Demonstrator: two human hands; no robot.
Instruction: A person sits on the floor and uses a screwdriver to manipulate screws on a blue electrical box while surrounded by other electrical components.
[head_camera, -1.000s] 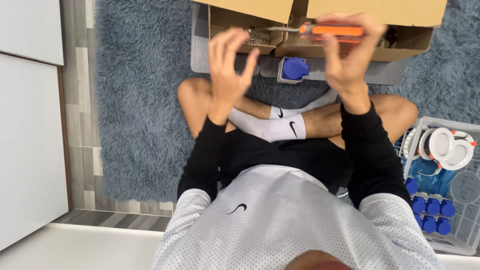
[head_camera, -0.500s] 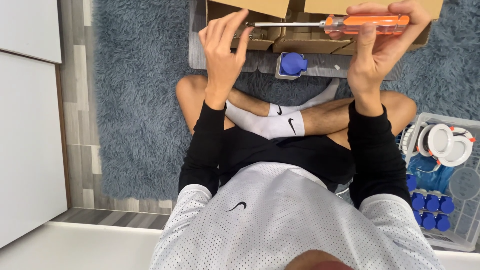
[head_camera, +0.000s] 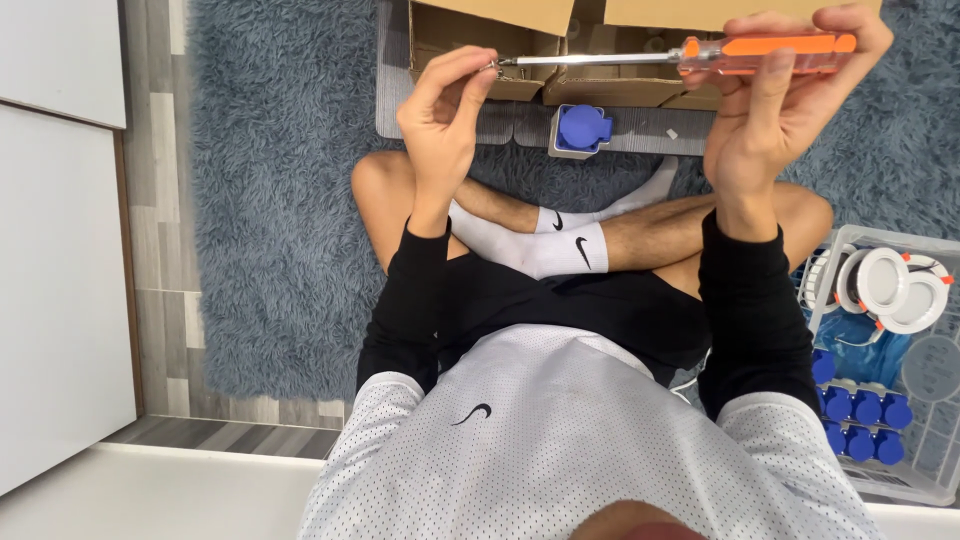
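My right hand (head_camera: 790, 110) is clenched around the orange handle of a screwdriver (head_camera: 700, 56), held level above my crossed legs, shaft pointing toward my left hand (head_camera: 443, 105). My left fingers (head_camera: 470, 75) pinch something small at the screwdriver's tip; it is too small to identify. Beyond the screwdriver lie open cardboard boxes (head_camera: 520, 50) on a blue-grey rug (head_camera: 280, 200). Just below the screwdriver's shaft, on the rug, sits a blue cap on a grey square base (head_camera: 583, 128). Well to the right of the screwdriver, a clear tray (head_camera: 925, 440) holds white round fittings (head_camera: 885, 285) and blue caps (head_camera: 865, 425).
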